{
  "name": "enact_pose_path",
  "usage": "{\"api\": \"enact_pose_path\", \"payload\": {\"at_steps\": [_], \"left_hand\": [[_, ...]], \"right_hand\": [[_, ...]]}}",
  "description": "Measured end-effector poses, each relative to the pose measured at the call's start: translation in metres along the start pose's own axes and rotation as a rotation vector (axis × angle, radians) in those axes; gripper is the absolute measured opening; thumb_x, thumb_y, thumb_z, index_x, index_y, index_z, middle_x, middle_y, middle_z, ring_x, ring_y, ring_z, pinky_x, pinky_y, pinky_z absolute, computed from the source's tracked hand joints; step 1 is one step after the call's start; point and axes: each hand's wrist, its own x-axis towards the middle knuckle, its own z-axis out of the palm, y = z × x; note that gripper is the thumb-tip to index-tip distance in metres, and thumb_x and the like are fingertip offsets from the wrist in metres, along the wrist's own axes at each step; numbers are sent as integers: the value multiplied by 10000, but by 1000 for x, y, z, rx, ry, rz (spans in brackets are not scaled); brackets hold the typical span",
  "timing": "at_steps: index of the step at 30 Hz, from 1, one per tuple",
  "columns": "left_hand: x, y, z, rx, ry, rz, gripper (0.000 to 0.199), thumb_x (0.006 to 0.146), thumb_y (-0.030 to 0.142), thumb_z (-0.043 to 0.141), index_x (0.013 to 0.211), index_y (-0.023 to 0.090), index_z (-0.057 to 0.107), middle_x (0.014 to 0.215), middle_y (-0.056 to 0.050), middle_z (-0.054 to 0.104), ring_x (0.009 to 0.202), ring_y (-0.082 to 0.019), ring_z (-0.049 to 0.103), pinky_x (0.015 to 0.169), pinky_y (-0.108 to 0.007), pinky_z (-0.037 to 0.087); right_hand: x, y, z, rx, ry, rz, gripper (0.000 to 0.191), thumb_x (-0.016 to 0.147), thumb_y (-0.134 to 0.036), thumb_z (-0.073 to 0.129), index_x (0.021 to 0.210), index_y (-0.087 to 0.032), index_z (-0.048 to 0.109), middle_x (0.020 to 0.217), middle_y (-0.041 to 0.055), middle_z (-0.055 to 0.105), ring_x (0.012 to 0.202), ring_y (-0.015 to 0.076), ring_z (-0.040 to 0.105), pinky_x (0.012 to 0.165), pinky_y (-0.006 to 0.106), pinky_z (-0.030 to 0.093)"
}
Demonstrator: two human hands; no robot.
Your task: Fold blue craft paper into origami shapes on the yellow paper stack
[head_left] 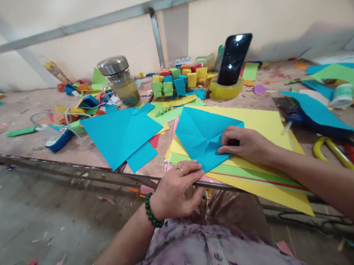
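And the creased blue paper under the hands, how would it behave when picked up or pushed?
The creased blue paper is probably light, as it looks thin. It would likely bend along the creases crossing its surface. It might slide if pushed, since it lies on other flat sheets.

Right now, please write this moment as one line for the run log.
left hand: touching blue sheet, near corner | right hand: on its right side | sheet: creased, over yellow paper | farther back: jar, phone
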Motion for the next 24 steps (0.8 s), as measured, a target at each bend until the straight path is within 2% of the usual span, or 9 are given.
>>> {"api": "enact_pose_path", "payload": {"at_steps": [9, 24], "left_hand": [[0, -3, 1, 46, -30, 28, 308, 777, 135, 580, 1071, 172, 664, 1118, -120, 674, 1109, -246, 610, 975, -439, 525], [2, -3, 2, 82, -39, 54, 279, 791, 138, 580, 1061, 155, 647, 1106, -105, 676, 1108, -248, 601, 983, -405, 515]], "right_hand": [[0, 2, 1, -8, -11, 1, 506, 745, -716, 594, 613, -228, 568, 733, 20, 594, 687, 180, 546, 651, 306, 410], [0, 2, 1, -27, -24, 26, 489, 753, -692, 602, 622, -223, 569, 749, 26, 586, 696, 179, 530, 655, 305, 394]]}}
